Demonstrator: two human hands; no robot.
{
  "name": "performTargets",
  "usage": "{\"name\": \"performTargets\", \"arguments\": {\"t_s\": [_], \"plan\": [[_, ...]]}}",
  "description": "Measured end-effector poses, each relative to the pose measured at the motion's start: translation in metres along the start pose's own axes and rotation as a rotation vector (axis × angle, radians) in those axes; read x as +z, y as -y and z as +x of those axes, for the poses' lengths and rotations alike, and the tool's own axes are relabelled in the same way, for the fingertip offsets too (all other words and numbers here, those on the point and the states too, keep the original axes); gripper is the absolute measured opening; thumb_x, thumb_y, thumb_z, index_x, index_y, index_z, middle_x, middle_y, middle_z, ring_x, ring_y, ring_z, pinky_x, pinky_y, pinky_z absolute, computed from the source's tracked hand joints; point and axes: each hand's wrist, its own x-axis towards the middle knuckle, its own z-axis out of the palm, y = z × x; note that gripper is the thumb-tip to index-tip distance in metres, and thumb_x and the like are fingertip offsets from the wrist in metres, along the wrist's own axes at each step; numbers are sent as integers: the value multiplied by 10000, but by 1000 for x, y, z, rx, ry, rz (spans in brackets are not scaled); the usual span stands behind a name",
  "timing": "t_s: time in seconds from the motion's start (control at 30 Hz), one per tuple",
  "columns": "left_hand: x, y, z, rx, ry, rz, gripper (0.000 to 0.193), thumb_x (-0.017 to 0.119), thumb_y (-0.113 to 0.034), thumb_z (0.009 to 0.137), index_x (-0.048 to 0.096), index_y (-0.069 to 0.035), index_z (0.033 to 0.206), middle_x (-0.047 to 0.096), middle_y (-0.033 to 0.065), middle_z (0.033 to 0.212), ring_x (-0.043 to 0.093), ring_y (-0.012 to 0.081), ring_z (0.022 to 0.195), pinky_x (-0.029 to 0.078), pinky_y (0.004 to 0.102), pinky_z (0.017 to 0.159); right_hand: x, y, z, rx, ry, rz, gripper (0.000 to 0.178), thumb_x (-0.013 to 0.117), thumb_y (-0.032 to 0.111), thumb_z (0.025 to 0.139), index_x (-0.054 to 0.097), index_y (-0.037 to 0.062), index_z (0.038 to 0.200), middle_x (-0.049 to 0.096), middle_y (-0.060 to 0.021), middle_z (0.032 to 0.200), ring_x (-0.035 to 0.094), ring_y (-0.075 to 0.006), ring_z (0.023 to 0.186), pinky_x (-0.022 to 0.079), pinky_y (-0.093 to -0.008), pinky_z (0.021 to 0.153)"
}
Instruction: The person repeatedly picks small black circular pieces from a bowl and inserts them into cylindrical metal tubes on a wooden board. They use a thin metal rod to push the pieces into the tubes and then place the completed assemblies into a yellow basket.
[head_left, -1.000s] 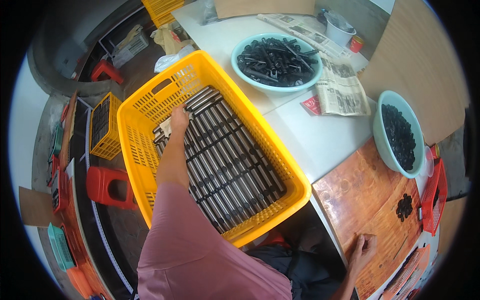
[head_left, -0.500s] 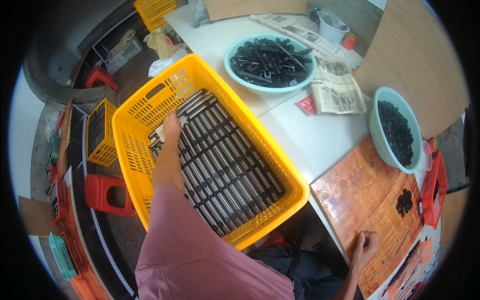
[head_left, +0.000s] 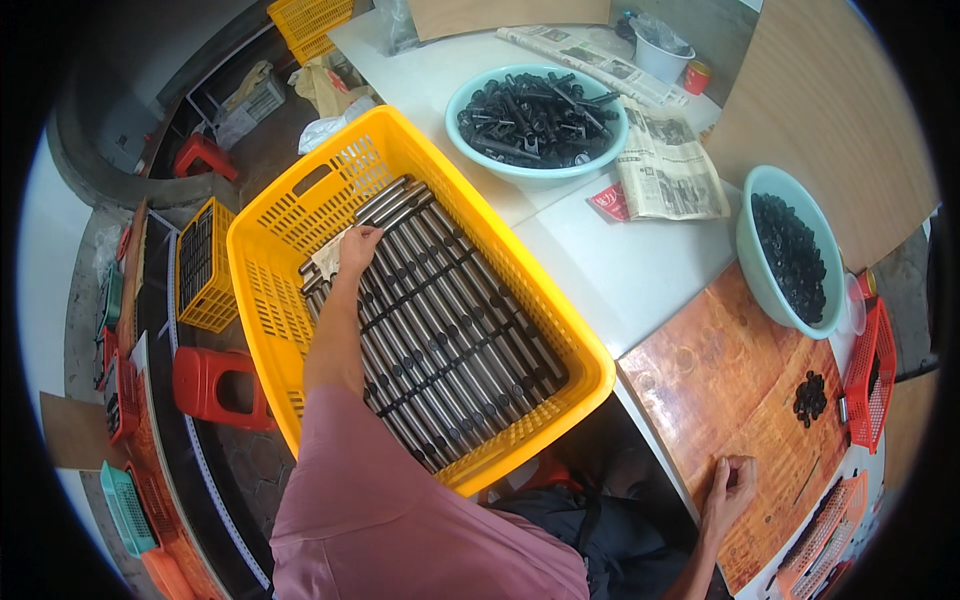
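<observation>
My left hand (head_left: pixel 357 250) reaches into a large yellow plastic crate (head_left: pixel 262 222), over rows of shiny metal rods with black bands (head_left: pixel 430 320). Its fingers are pressed together above the rods near the crate's far left end; whether they hold anything is hidden. A pale scrap of paper or cloth (head_left: pixel 327 260) lies beside this hand. At the lower right, my right hand (head_left: pixel 735 482) rests on the edge of a worn brown wooden board (head_left: pixel 700 400), its fingers curled with nothing showing in them. Farther along the board sits a small pile of black parts (head_left: pixel 809 398).
A light-blue basin of black parts (head_left: pixel 535 130) stands on the white table beyond the crate, next to newspaper (head_left: pixel 670 170). Another basin (head_left: pixel 790 255) is at the right, by red baskets (head_left: pixel 870 375). Red stools (head_left: pixel 215 390) and a smaller yellow crate (head_left: pixel 205 265) stand left.
My left hand has shifted a little to the right over the rods, uncovering more of the pale scrap. My right hand stays on the board's edge.
</observation>
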Motion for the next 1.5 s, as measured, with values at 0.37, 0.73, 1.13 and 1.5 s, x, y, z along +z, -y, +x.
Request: {"name": "performTargets", "arguments": {"t_s": [0.37,0.73,1.13,1.5], "plan": [[-14,-6,11,-105,189,13,338,692,-300,953,749,3,1091,731,190,1021,688,288,932,527,466,839,-1,2,0,22,-10,-16,162,645,53,892,532,-11,796,476,-89,782,455,-195,688,364,-314,607],[-25,15,14,-40,212,74,333,692,-281,947,738,10,1102,731,186,1042,689,286,941,540,437,839,-1,-2,-1,40,-8,-4,159,650,47,887,538,-12,790,481,-88,781,459,-190,687,363,-308,609],[-21,31,13,-44,145,79,327,648,-288,973,747,-13,1119,740,167,926,699,278,858,543,418,785,2,-9,0,-15,-17,-32,249,646,134,939,511,7,772,428,-51,766,394,-155,669,319,-302,594],[-27,22,10,-77,214,103,332,644,-225,975,694,-19,1230,695,183,1210,668,308,1087,538,443,953,1,-1,1,-4,-16,-37,230,651,126,924,522,4,778,446,-66,770,422,-172,681,339,-310,606]]}}
